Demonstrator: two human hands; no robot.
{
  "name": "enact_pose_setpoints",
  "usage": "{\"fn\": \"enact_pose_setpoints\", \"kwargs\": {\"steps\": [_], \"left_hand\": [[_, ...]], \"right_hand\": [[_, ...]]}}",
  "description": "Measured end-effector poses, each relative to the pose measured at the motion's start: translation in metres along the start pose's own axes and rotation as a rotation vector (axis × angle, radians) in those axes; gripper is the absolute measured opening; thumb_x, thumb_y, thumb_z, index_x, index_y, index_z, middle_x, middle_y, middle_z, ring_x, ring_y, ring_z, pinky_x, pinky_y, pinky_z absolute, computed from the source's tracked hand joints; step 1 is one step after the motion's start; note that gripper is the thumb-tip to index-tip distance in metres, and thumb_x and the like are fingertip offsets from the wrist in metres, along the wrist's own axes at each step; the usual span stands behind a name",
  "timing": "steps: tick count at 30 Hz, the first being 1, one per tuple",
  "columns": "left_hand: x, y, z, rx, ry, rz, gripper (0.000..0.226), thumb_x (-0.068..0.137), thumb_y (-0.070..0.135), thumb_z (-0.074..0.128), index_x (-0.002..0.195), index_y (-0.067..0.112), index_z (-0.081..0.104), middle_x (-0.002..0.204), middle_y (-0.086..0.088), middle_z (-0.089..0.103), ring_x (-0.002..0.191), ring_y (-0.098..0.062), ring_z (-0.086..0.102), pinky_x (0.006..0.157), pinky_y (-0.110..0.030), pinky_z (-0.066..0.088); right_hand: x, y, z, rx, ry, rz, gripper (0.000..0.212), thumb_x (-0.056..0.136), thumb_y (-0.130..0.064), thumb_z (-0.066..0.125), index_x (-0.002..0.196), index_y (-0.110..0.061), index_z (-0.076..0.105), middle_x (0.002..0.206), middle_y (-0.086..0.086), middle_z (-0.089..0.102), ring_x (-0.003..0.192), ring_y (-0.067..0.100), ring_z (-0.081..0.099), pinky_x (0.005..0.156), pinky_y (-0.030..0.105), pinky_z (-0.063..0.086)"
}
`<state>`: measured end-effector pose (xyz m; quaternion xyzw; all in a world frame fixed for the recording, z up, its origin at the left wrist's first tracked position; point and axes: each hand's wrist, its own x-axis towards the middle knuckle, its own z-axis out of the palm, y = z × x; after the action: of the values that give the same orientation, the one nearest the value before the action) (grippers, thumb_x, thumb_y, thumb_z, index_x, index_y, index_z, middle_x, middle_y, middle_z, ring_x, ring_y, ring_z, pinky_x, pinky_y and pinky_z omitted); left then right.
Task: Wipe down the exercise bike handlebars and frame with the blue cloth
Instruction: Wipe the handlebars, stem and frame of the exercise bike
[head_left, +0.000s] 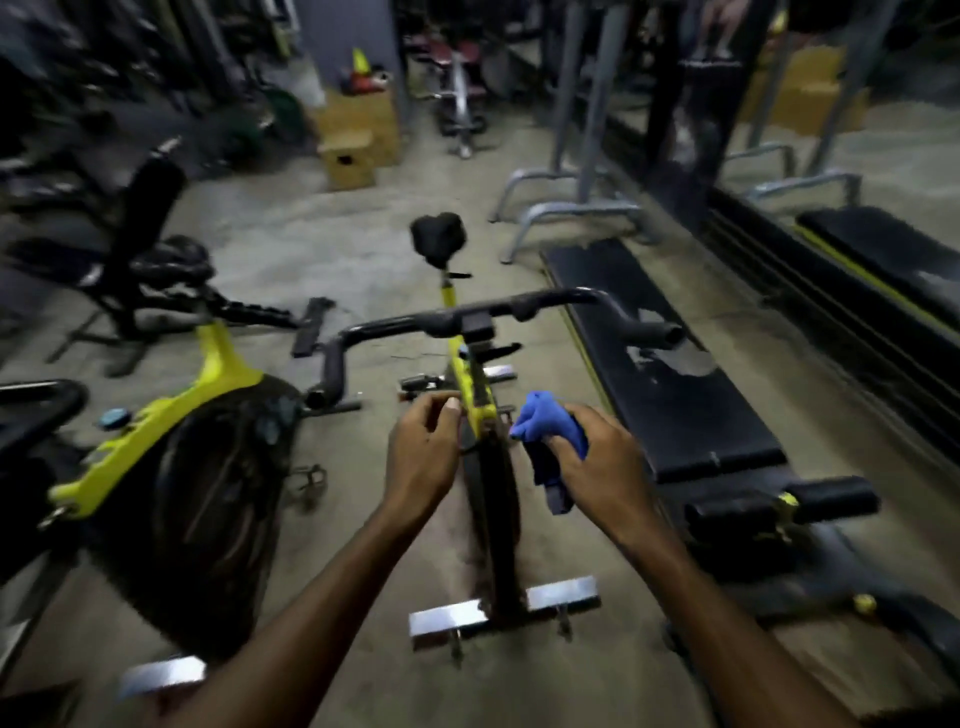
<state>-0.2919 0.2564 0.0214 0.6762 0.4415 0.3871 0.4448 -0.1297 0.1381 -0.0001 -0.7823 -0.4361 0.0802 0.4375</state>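
Observation:
A yellow exercise bike (470, 379) faces me, its black handlebars (498, 312) spanning the middle and its black saddle (438, 239) behind. Below the yellow frame run the flywheel and a steel foot bar (563, 595). My right hand (597, 467) is closed around a bunched blue cloth (550, 423), held just right of the frame and below the handlebars. My left hand (423, 452) hovers left of the frame with fingers loosely curled and the thumb tip near the yellow tube; it holds nothing that I can see.
A second yellow bike (171, 431) stands close on the left. A black padded bench (670, 384) lies along the right, with a mirror wall behind it. Wooden boxes (358, 140), grey machine legs (571, 213) and another bench sit farther back on the concrete floor.

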Motion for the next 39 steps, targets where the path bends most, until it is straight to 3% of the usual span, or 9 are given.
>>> {"fn": "enact_pose_setpoints", "kwargs": {"steps": [5,9,13,18,23,26,29,33,39], "left_hand": [[0.017,0.006,-0.085,0.254,0.208,0.291,0.015,0.092,0.031,0.054,0.099,0.032,0.066,0.093,0.014,0.071,0.079,-0.001,0.066,0.072,-0.034,0.056],[0.017,0.002,-0.12,0.52,0.275,0.659,0.018,0.084,0.016,0.063,0.099,0.02,0.071,0.098,0.007,0.071,0.083,-0.015,0.066,0.068,-0.032,0.054],[0.036,-0.001,-0.148,0.579,0.32,0.442,0.013,0.082,0.033,0.069,0.094,0.029,0.071,0.097,0.013,0.069,0.092,-0.012,0.065,0.076,-0.032,0.054],[0.039,-0.019,-0.158,0.397,0.241,0.239,0.013,0.082,0.047,0.072,0.082,0.034,0.074,0.079,0.021,0.07,0.071,-0.004,0.066,0.066,-0.037,0.055],[0.026,-0.02,-0.145,0.391,0.369,0.241,0.004,0.084,0.032,0.077,0.087,0.03,0.078,0.083,0.02,0.072,0.07,-0.005,0.067,0.065,-0.033,0.055],[0.021,-0.016,-0.136,0.39,0.451,0.199,0.004,0.084,0.03,0.077,0.086,0.028,0.08,0.081,0.022,0.072,0.072,-0.001,0.067,0.067,-0.03,0.056],[0.017,-0.017,-0.127,0.354,0.528,0.141,0.005,0.083,0.032,0.076,0.085,0.029,0.08,0.081,0.02,0.073,0.074,-0.002,0.069,0.069,-0.031,0.057],[0.016,-0.018,-0.118,0.3,0.591,0.077,0.02,0.081,0.043,0.071,0.087,0.026,0.079,0.082,0.014,0.074,0.072,-0.005,0.07,0.068,-0.038,0.058],[0.018,-0.021,-0.118,0.342,0.592,0.083,0.02,0.083,0.045,0.07,0.087,0.026,0.077,0.081,0.012,0.073,0.072,-0.01,0.07,0.066,-0.041,0.058]], "right_hand": [[0.033,-0.069,0.065,0.056,-0.048,-0.139,0.017,0.082,-0.025,0.065,0.098,-0.029,0.063,0.095,-0.006,0.062,0.091,0.02,0.059,0.074,0.033,0.045],[0.051,-0.112,0.099,0.179,-0.02,-0.177,0.025,0.086,-0.025,0.064,0.111,-0.028,0.065,0.102,-0.007,0.064,0.094,0.015,0.061,0.08,0.034,0.051],[0.068,-0.137,0.126,0.288,-0.07,-0.18,0.018,0.087,-0.029,0.062,0.105,-0.027,0.066,0.097,-0.011,0.066,0.091,0.01,0.063,0.081,0.038,0.054],[0.088,-0.152,0.141,0.374,-0.183,-0.16,0.017,0.09,-0.023,0.065,0.106,-0.028,0.062,0.092,-0.013,0.068,0.081,0.001,0.063,0.066,0.009,0.043],[0.098,-0.154,0.15,0.395,-0.387,-0.165,0.016,0.093,-0.022,0.062,0.107,-0.031,0.062,0.095,-0.007,0.068,0.083,0.013,0.068,0.07,0.031,0.054],[0.091,-0.147,0.161,0.354,-0.563,-0.336,0.018,0.099,-0.03,0.05,0.098,-0.028,0.068,0.083,0.009,0.067,0.069,0.024,0.068,0.056,0.029,0.05],[0.097,-0.136,0.165,0.333,-0.664,-0.392,0.026,0.094,-0.045,0.05,0.104,-0.033,0.07,0.084,0.002,0.07,0.08,0.026,0.068,0.063,0.032,0.052],[0.104,-0.142,0.149,0.52,-0.815,-0.178,0.022,0.098,-0.01,0.056,0.111,-0.016,0.072,0.075,0.006,0.069,0.06,0.012,0.068,0.049,0.023,0.052],[0.133,-0.151,0.151,0.491,-0.615,-0.094,0.028,0.09,-0.003,0.062,0.112,-0.015,0.073,0.09,0.009,0.073,0.066,0.016,0.07,0.05,0.027,0.056]]}}
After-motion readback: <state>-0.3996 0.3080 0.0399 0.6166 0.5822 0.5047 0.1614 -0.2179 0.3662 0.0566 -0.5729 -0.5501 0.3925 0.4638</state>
